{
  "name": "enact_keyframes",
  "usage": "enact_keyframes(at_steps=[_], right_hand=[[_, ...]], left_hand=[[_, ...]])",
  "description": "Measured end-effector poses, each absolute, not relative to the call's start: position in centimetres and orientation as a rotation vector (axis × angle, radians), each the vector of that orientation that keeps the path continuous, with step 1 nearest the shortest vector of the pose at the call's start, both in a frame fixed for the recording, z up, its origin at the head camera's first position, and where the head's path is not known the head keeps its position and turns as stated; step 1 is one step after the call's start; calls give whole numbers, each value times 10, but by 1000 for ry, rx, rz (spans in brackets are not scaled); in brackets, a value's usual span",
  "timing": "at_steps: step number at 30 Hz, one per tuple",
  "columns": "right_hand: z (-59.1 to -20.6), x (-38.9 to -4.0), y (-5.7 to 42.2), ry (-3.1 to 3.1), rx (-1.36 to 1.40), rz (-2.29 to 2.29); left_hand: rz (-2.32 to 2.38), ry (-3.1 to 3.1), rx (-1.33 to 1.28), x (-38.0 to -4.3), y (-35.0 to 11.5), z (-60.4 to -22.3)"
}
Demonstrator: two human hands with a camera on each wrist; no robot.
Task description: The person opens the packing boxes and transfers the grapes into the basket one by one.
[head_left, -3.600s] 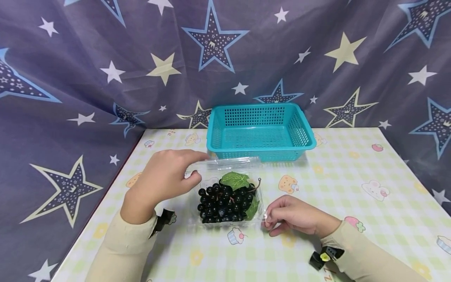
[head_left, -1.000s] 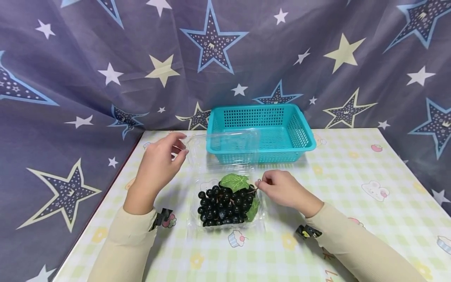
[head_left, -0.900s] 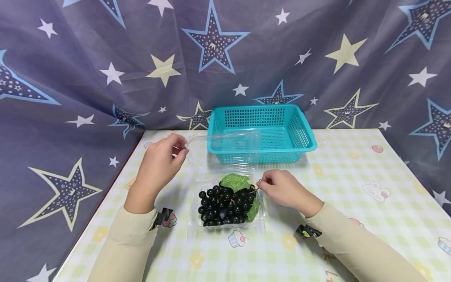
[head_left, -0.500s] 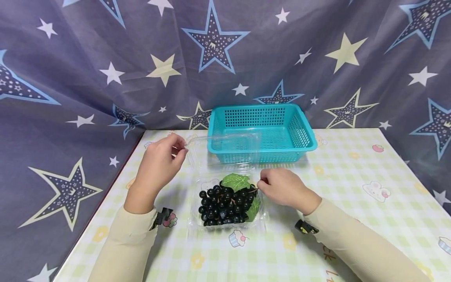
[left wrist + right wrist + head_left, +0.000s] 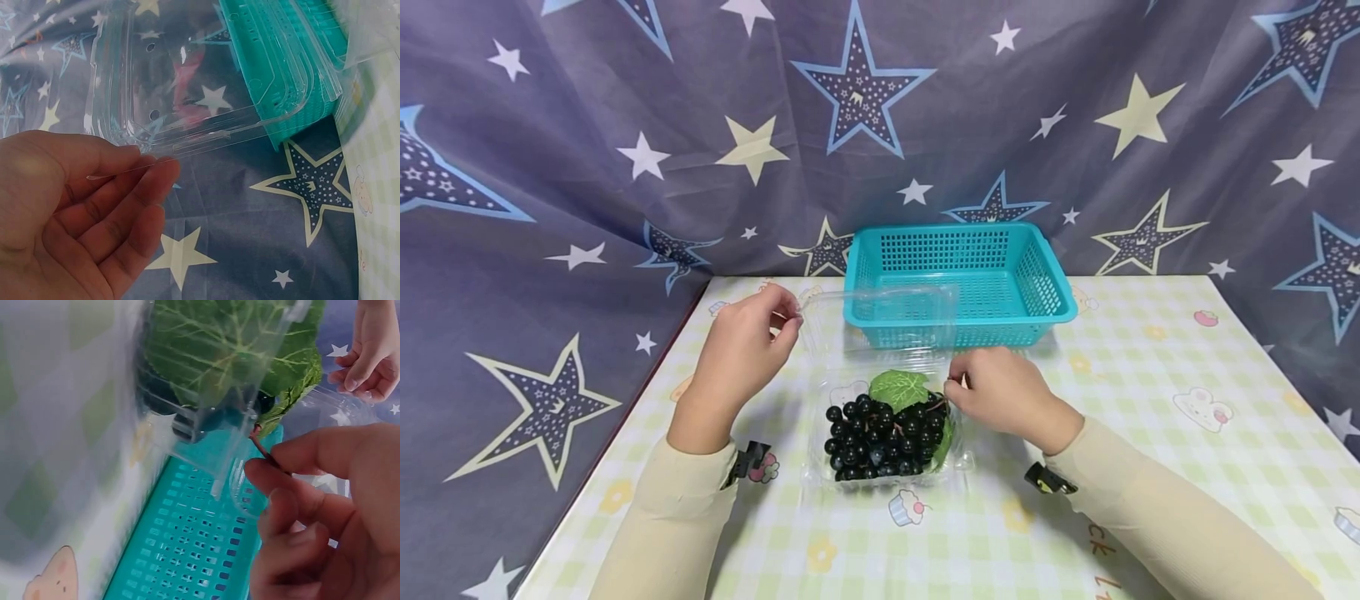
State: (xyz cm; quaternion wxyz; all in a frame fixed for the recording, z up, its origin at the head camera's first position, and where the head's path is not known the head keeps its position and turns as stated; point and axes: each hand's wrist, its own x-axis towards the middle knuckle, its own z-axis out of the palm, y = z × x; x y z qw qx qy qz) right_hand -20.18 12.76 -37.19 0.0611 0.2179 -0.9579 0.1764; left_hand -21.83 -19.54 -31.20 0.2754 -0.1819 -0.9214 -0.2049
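A bunch of black grapes (image 5: 880,442) with green leaves (image 5: 900,390) lies in the base of a clear plastic clamshell box (image 5: 887,483) on the table. The box's lid (image 5: 187,75) is raised, tilted back in front of the basket. My left hand (image 5: 747,354) pinches the lid's left edge between thumb and fingers. At the bunch's upper right, my right hand (image 5: 1003,392) pinches the brown stem (image 5: 262,450) between thumb and index finger. In the right wrist view the box wall partly covers the grapes and leaves.
A turquoise perforated basket (image 5: 962,287) stands behind the box, at the table's back edge. The lid overlaps its front left part in the head view. A dark star-patterned curtain (image 5: 700,125) hangs behind the checked tablecloth (image 5: 1150,467).
Since the earliest frame, my left hand has swung the lid up and back. My right hand has moved from the box's front right corner to the stem, and it has lately shifted slightly upward.
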Motion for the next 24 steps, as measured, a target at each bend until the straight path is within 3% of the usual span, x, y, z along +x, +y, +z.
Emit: enact_keyframes(at_steps=[24], right_hand=[[-346,-185,116,-2646,818,559]], left_hand=[[-568,-2470,-484,-219,-195,-312]])
